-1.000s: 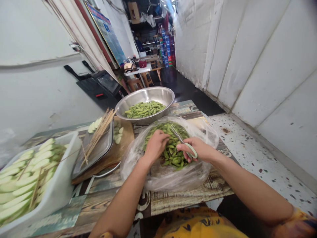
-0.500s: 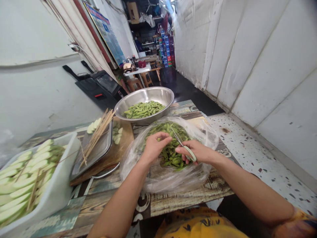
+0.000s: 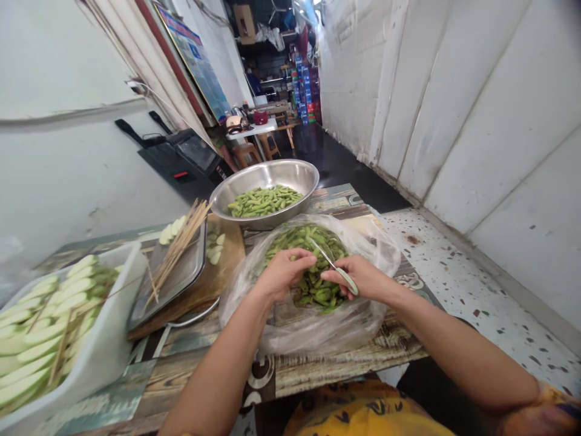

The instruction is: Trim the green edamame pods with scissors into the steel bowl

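Green soybean pods [image 3: 318,292] lie heaped in a clear plastic bag [image 3: 313,336], its mouth spread wide on the table. Over the right of the heap, my right hand [image 3: 363,278] grips a pair of scissors [image 3: 345,280] with pale green handles. Their blades point up and to the left and look closed together. My left hand [image 3: 285,272] hovers over the left of the heap, thumb and fingertips pinched; what sits between them is too small to make out. Behind the bag, a steel basin [image 3: 297,172] holds more pods [image 3: 263,201].
At left stands a white tub [image 3: 118,330] of skewered pale green slices. Beside it, wooden skewers [image 3: 179,251] lie across a metal tray [image 3: 200,257] that overlaps a wooden board [image 3: 233,248]. All rest on a patterned table [image 3: 200,357]. A white wall [image 3: 490,121] runs along the right.
The scissor blades, slightly apart before, have come together, and the handles have closed in my right hand. My left hand has shifted slightly, its fingertips still pinched.
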### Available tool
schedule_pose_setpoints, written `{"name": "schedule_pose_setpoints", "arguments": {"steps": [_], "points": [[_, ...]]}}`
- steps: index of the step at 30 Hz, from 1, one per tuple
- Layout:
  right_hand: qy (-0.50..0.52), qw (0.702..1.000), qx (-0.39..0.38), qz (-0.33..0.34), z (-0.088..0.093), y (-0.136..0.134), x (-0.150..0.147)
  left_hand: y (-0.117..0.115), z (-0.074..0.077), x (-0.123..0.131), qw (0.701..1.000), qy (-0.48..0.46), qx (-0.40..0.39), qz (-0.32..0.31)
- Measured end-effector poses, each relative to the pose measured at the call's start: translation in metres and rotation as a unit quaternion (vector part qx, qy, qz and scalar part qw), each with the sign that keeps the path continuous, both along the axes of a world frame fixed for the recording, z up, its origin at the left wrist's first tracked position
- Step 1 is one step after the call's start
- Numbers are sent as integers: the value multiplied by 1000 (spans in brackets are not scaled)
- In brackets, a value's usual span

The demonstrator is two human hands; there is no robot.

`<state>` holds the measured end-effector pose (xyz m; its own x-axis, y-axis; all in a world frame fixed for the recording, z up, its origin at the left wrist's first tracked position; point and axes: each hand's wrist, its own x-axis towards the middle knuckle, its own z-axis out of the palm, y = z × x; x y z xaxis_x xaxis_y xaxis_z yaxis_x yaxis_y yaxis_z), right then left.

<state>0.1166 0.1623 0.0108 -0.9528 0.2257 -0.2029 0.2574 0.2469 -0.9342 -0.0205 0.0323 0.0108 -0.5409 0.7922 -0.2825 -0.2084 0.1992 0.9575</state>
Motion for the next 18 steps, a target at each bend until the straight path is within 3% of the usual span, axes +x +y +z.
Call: {"name": "schedule_pose_setpoints", "arguments": {"steps": [5, 9, 18], "points": [[-10, 999, -52, -7, 0, 1, -2, -1, 2, -4, 996, -75, 42, -20], [-12, 995, -96, 30, 3, -1, -1, -1, 4, -6, 989, -110, 95, 10], [-9, 996, -86, 33, 7, -5, 0, -1, 5, 0, 992, -73, 97, 31]]}}
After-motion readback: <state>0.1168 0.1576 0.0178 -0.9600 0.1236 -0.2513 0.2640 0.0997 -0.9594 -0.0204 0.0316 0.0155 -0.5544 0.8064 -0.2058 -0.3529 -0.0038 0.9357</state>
